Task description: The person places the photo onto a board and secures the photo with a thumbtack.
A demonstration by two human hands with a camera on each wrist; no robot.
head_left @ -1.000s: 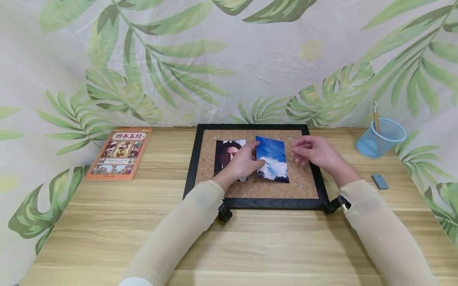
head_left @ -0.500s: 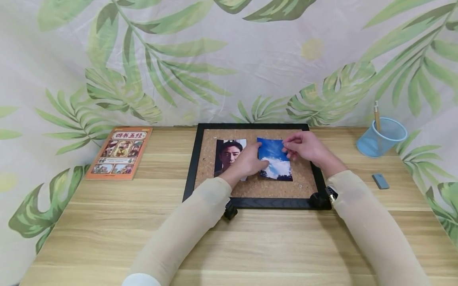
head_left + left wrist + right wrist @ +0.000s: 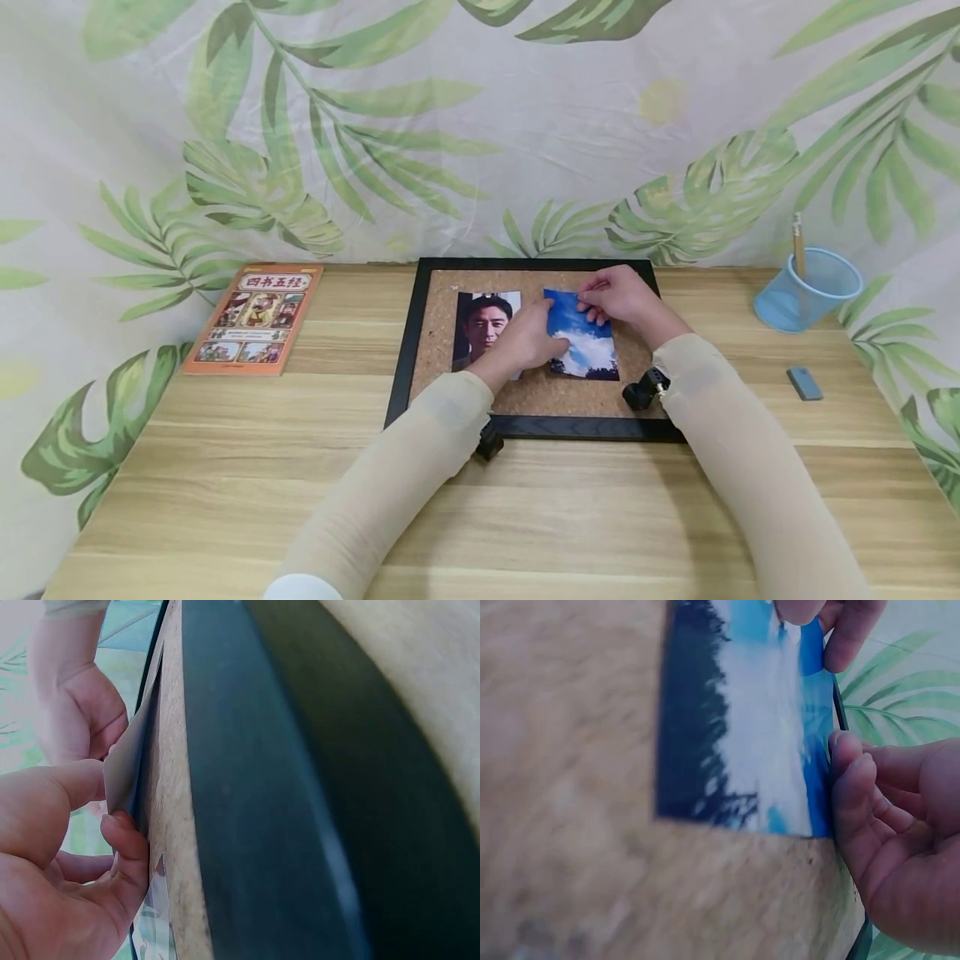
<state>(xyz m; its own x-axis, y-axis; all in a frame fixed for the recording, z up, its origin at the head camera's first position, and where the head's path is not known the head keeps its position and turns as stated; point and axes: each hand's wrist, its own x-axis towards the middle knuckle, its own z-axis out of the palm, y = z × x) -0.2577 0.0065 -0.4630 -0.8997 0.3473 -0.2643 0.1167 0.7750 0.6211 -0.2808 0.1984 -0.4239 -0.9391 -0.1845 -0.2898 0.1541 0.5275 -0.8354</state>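
Note:
A photo of blue sky and clouds (image 3: pixel 588 350) lies over the right half of a black-framed corkboard (image 3: pixel 435 367). My left hand (image 3: pixel 528 337) holds its left edge, thumb on the front; in the left wrist view the photo (image 3: pixel 126 769) stands slightly off the cork. My right hand (image 3: pixel 622 296) is at the photo's top edge, thumb and forefinger pinched together. Between those fingertips is a tiny pale thing that looks like a push pin, mostly hidden. To the left, a portrait photo (image 3: pixel 468 321) hangs on the cork with a small pin at its top, partly covered by my left hand.
An orange book (image 3: pixel 255 321) lies on the left of the wooden table (image 3: pixel 570 517). At the right stand a blue mesh pencil cup (image 3: pixel 787 296) with a pencil (image 3: pixel 798 254) and, nearer, a grey-blue eraser (image 3: pixel 805 384). A leaf-patterned curtain (image 3: pixel 555 150) hangs behind the board.
My right hand has moved left from beside the sky photo to its top edge. The left hand keeps its hold, and the photo has shifted slightly right.

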